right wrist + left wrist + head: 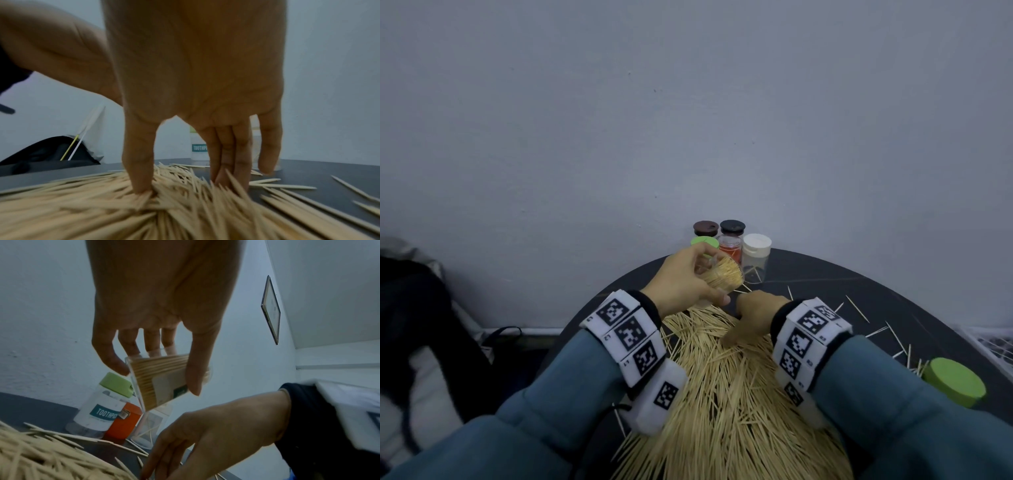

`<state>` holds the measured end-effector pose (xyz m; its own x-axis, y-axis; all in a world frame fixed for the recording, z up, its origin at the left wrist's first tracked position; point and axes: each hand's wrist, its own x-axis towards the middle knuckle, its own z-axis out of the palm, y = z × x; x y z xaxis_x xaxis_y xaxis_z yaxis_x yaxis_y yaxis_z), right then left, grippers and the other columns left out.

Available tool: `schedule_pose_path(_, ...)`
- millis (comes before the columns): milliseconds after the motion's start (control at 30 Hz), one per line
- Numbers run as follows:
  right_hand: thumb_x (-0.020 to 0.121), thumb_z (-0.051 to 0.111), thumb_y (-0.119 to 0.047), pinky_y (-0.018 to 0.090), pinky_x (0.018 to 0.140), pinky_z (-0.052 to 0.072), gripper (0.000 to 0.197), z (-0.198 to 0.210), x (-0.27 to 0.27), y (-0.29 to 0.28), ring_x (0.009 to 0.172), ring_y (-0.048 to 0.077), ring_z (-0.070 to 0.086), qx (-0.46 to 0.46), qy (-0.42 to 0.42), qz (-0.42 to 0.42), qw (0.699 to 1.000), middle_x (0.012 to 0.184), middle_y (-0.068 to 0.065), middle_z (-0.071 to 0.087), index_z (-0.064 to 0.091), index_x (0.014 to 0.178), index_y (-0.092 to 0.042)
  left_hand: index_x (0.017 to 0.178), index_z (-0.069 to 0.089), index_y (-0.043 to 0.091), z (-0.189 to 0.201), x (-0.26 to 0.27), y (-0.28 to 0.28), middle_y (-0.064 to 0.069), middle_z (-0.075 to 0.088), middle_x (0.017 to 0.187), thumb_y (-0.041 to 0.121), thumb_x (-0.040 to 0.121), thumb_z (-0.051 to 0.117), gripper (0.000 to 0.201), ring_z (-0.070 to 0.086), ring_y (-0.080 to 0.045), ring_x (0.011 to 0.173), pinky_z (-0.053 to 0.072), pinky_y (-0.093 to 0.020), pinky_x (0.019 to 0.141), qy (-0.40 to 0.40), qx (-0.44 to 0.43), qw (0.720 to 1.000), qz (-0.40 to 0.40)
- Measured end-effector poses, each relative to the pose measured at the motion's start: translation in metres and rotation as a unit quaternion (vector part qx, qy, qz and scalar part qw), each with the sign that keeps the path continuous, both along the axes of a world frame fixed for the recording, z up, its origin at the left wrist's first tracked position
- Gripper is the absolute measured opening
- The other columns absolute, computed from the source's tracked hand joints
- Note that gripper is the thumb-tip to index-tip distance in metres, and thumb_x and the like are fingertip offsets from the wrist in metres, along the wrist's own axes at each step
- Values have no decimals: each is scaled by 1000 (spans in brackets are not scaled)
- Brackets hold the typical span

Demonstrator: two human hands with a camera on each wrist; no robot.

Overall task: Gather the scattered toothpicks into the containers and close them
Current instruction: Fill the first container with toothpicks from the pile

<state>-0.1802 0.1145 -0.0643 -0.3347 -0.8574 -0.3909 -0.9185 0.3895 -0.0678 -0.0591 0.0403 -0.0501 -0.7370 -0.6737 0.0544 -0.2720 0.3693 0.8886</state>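
My left hand (713, 278) grips a clear container (726, 275) packed with toothpicks, tilted, held above the table's far side. In the left wrist view the thumb and fingers of that hand (158, 378) wrap around the container (164, 386). A large toothpick pile (722, 394) covers the near middle of the dark round table (825, 284). My right hand (753, 318) reaches down into the pile's far end. In the right wrist view its straight thumb and fingers (180, 185) dig into the toothpicks (102, 211), spread apart. A loose green lid (953, 382) lies at the right.
Several containers stand at the table's far edge against the wall: brown-lidded (705, 228), black-lidded (732, 226), green-lidded (704, 242), red (730, 251) and white-lidded (756, 255). Stray toothpicks (858, 308) lie across the right side. A dark bag (421, 308) sits left of the table.
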Motion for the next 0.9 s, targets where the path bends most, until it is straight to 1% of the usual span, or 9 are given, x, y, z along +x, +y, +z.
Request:
schedule_pose_path(100,84,63,-39,32,86,46,51,-1,2,-4,111,22,54,7,3,7,1000,123,7,55,50,123,-9,110,54,27,2,1,-3,-5,61,116,3,64,84,60,59,-22,108,54,-41,90,5,1,1000,-3)
schedule_pose_path(200,89,58,-31,32,88,45,44,-5,5,-8,114,24,53,25,18,21,999,126,10,53,49,124,-5,112,52,26,4,1,-3,-5,61,117,3,66,83,60,60,-21,106,54,-38,88,8,2,1000,-6)
schedule_pose_path(433,99,38,-24,33,96,40,40,-7,9,-5,124,27,46,39,33,32,998,136,14,46,41,133,-1,124,50,19,7,1,0,-6,57,123,5,66,83,67,58,-22,109,53,-41,90,-10,-7,1000,-13)
schedule_pose_path(533,101,33,-19,34,97,39,38,-7,6,-5,124,28,47,47,22,27,998,136,16,47,43,131,1,125,50,19,7,1,1,-6,58,123,5,66,83,68,58,-23,109,55,-40,87,-10,-4,1000,-13)
schedule_pose_path(600,100,33,-16,33,92,40,34,-5,3,-2,116,28,50,42,4,19,999,131,16,50,47,127,1,125,50,19,8,1,2,-7,58,122,5,65,83,70,59,-23,109,56,-40,86,-7,-2,1000,-14)
schedule_pose_path(667,100,33,-12,29,77,40,25,-4,-4,1,93,24,52,13,-35,8,999,115,17,55,54,109,0,123,51,20,8,1,2,-7,59,122,5,64,84,69,60,-24,108,55,-43,87,-4,0,1000,-15)
schedule_pose_path(733,99,32,-9,24,61,36,23,-2,-12,7,78,20,46,-34,-97,-18,995,97,13,50,49,87,-4,120,52,21,7,1,2,-8,59,121,3,64,84,67,60,-25,107,55,-46,87,1,4,1000,-17)
schedule_pose_path(833,99,29,-5,17,59,38,21,0,-21,18,76,19,48,-107,-236,-63,964,80,8,51,48,89,-2,117,52,23,5,1,3,-7,60,120,3,64,84,64,60,-24,107,56,-43,85,9,2,1000,-15)
schedule_pose_path(900,100,28,-4,18,61,44,22,-1,-25,27,69,17,51,-157,-339,-103,922,74,8,52,47,89,-1,117,51,24,4,0,5,-6,59,120,7,65,84,65,60,-24,107,55,-44,87,19,1,1000,-13)
